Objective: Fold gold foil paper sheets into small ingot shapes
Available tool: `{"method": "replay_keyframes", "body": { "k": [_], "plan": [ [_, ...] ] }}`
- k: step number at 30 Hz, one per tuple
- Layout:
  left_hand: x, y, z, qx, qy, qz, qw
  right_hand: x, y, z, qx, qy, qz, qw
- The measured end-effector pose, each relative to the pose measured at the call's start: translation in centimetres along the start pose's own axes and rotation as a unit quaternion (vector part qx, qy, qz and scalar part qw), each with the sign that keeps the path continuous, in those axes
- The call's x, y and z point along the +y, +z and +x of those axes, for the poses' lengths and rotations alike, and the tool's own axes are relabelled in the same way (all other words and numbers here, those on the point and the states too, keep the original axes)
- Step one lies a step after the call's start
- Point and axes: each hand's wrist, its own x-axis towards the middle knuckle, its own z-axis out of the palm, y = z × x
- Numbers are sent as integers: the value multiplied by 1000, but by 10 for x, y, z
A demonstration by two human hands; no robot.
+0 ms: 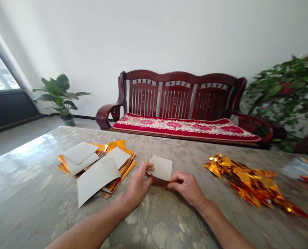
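Note:
A small sheet of paper [161, 168], pale on the side facing me, is held up over the table between my two hands. My left hand [140, 180] pinches its left edge between thumb and fingers. At the lower right corner, my right hand [186, 186] grips it with thumb and curled forefinger. An orange-gold tint shows by the right fingertips. Left of my hands lies a loose pile of paper sheets [98, 178], pale on one side and gold foil on the other. To the right, several folded gold foil pieces [247, 178] lie heaped together.
The table [154, 224] has a patterned, shiny cover. Clear plastic [300, 167] with another foil piece lies at the far right. Behind the table stand a dark red wooden bench [179, 93] with a floral cushion, a potted plant [62, 97] and a leafy plant [291, 86].

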Motion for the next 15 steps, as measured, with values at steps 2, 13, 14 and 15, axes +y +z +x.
{"method": "replay_keyframes", "body": {
  "k": [2, 13, 14, 15],
  "plan": [
    [-1, -1, 1, 7, 0, -1, 1000, 0, -1, 0, 1, 3, -2, 1000],
    [7, -16, 10, 56, 53, 42, 996, 9, -10, 3, 92, 45, 42, 994],
    [9, -19, 11, 70, 57, 46, 995, 11, -12, 3, 113, 37, 31, 992],
    [12, -23, 14, 80, 61, 51, 994, 14, -13, 4, 133, 23, 15, 991]
  ]
}}
